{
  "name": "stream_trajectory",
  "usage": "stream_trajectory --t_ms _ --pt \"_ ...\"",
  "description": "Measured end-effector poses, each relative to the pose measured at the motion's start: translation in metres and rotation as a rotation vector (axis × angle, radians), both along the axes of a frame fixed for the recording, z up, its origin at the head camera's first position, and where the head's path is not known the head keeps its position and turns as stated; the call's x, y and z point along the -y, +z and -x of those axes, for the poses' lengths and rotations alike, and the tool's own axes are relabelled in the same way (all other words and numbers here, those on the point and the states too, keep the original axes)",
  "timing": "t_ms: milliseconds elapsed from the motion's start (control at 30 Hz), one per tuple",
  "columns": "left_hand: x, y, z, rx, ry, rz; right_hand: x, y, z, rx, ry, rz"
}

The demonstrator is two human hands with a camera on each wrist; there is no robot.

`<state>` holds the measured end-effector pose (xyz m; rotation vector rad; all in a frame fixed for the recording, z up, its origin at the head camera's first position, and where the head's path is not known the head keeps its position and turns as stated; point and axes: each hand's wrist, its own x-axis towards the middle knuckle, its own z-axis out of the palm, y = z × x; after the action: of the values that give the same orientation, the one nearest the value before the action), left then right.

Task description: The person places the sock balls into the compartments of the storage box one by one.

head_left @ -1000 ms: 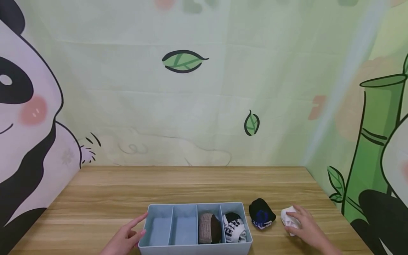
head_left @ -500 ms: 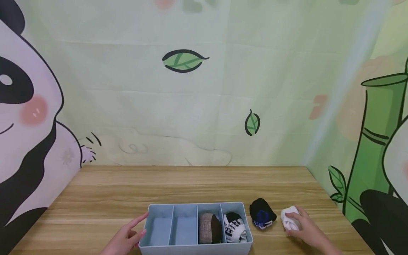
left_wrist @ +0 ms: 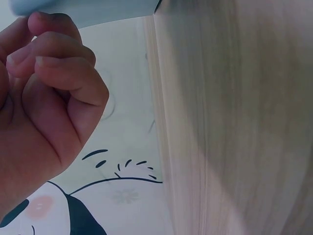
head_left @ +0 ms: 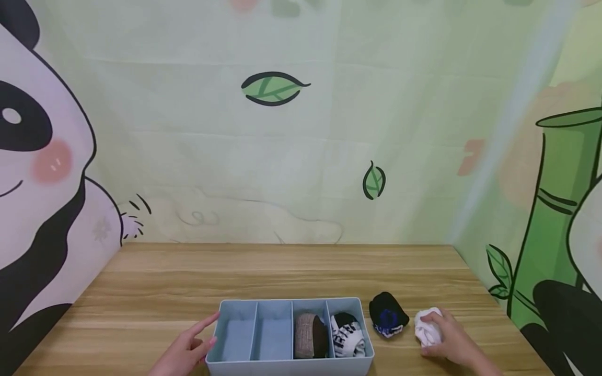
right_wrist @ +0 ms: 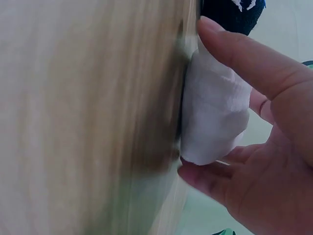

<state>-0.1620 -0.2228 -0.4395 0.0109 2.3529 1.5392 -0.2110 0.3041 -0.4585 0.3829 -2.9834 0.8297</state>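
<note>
My right hand [head_left: 453, 342] holds a balled-up white sock [head_left: 427, 328] on the tabletop, its thumb and fingers around the sides. In the right wrist view the thumb lies along one side of this white sock [right_wrist: 215, 107] and the fingertips reach the opposite side, at table level. My left hand [head_left: 183, 350] touches the left end of a blue divided box [head_left: 289, 368] with index finger and thumb; its other fingers are bent, as the left wrist view shows. The box holds a brown rolled sock [head_left: 310, 337] and a white-and-black one [head_left: 347, 337] in its two right compartments.
A black and blue rolled sock [head_left: 388, 315] lies between the box and my right hand. The wooden table [head_left: 282, 269] ends at a printed cloth backdrop [head_left: 211, 156] behind and at both sides.
The right hand's fingers have closed in around the white sock, which has turned and shifted very slightly. My left hand stays at the box, and the socks inside have not moved.
</note>
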Motion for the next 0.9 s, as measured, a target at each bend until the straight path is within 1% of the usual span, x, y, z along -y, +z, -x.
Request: stream_trajectory --t_ms 200,400,633,800,900 --pt "0.000 -0.001 0.000 -0.016 -0.008 -0.004 0.000 -0.004 0.002 -0.043 0.000 0.008" --pt "-0.001 -0.002 0.000 -0.019 0.000 0.003 0.001 -0.004 0.001 -0.061 -0.041 0.005" --pt "0.001 -0.003 0.000 -0.049 -0.032 -0.013 0.002 -0.002 -0.003 -0.064 -0.091 0.000" --pt "0.001 -0.003 0.001 -0.040 -0.036 -0.009 0.004 0.000 -0.007 -0.129 -0.106 0.022" --pt "0.001 -0.002 0.002 -0.032 -0.038 -0.012 0.006 0.003 -0.010 -0.153 -0.116 0.047"
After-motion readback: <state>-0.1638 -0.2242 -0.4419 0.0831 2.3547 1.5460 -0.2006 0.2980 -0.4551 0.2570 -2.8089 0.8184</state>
